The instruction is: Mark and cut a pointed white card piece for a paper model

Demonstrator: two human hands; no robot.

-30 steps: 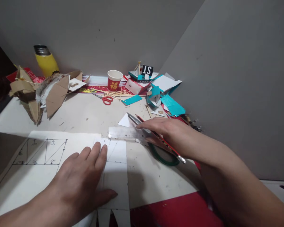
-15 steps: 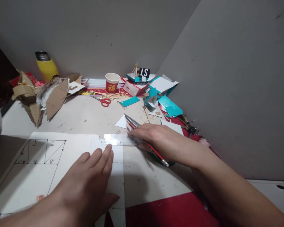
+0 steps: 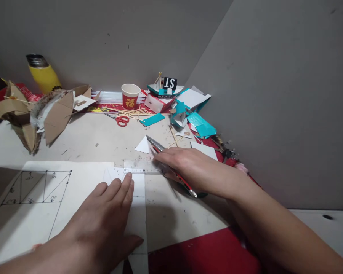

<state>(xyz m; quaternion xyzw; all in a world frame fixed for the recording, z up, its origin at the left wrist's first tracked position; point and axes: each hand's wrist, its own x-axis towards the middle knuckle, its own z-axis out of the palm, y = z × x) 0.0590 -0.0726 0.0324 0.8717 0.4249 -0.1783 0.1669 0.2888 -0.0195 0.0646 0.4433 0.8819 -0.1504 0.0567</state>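
My left hand (image 3: 103, 217) lies flat on the white paper sheet (image 3: 82, 182), fingers stretched, fingertips at the lower edge of a clear ruler (image 3: 134, 167). My right hand (image 3: 185, 165) is closed around a red and black pencil (image 3: 190, 187), eraser end toward me, and a slim silver pointed tool (image 3: 154, 143) whose exact kind I cannot make out. Its fingers also reach the ruler's right end, where the grip is hidden. Just beyond the ruler lies a small white paper triangle (image 3: 143, 145). Ruled black lines and triangles cover the sheet's left part.
Red-handled scissors (image 3: 122, 121), thin wooden sticks (image 3: 133, 113) and a red paper cup (image 3: 130, 97) stand along the back. Cardboard pieces (image 3: 58, 120) and a yellow bottle (image 3: 44, 76) are at left. Teal card scraps (image 3: 201, 125) lie by the right wall (image 3: 274, 95).
The view has shifted slightly, so most things sit further left in it. The ruler looks tilted differently, its markings now plainer. Both hands keep nearly the same pose.
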